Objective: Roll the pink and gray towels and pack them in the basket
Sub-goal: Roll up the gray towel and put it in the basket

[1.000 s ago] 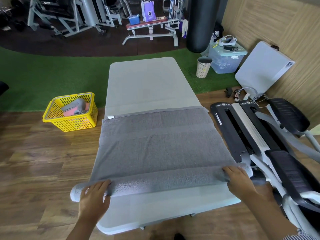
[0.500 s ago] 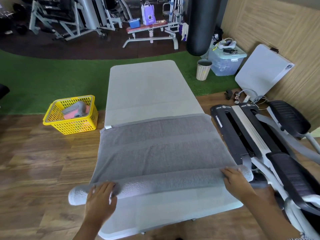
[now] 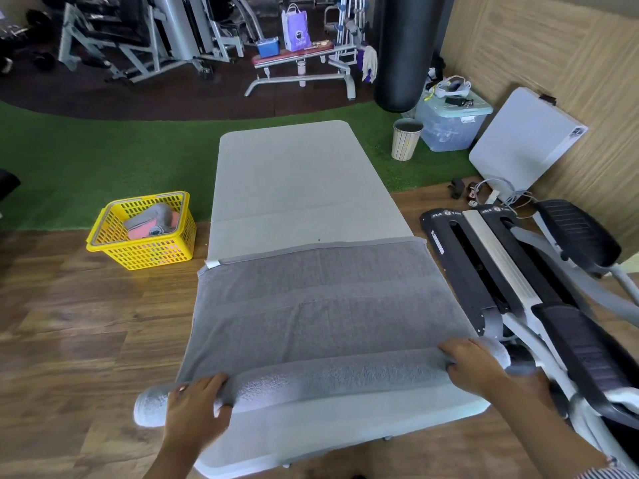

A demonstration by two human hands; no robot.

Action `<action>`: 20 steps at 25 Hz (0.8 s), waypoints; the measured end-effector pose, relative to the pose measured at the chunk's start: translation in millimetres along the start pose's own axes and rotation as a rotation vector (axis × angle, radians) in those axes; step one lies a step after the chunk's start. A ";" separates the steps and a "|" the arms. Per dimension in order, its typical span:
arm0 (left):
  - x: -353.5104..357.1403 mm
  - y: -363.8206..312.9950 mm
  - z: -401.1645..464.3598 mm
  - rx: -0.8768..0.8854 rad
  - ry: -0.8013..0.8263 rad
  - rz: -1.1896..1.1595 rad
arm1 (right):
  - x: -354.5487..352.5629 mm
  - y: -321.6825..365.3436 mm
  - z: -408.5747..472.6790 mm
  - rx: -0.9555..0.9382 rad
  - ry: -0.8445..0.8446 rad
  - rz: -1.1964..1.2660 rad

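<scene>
A gym: weight machines [image 3: 145, 36], a bench [image 3: 301, 60], a punching bag [image 3: 404, 50], artificial turf [image 3: 86, 157].

The rolled towels [image 3: 152, 224] inside the yellow basket [image 3: 145, 252] are half hidden behind its wall.

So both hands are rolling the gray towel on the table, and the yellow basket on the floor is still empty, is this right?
Not quite. The yellow basket is not empty: the head view shows rolled towels, pink and gray, inside. The rest holds: left hand and right hand roll the gray towel.
</scene>
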State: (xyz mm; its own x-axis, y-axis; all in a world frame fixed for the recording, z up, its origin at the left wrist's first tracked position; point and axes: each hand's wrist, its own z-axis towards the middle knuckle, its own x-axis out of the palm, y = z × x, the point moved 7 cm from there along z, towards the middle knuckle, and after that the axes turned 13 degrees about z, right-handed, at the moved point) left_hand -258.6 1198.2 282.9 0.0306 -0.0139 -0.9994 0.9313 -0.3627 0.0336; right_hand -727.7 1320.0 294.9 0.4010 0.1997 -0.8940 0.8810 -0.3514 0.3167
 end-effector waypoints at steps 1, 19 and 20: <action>0.6 -0.3 -1.1 0.012 -0.007 0.006 | -2.6 3.0 2.4 -0.017 0.005 0.003; 13.8 -1.6 -25.9 0.115 -0.064 0.047 | 7.8 -31.1 -5.8 -0.003 -0.005 0.110; 13.6 -1.7 -25.3 0.105 -0.050 0.036 | 5.7 -30.2 -8.1 0.018 0.005 0.128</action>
State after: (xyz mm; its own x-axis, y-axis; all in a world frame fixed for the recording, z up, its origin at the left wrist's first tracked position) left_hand -250.6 1222.2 269.2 0.0422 -0.0744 -0.9963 0.8867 -0.4568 0.0717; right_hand -750.1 1339.1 282.8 0.5111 0.1566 -0.8451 0.8181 -0.3903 0.4224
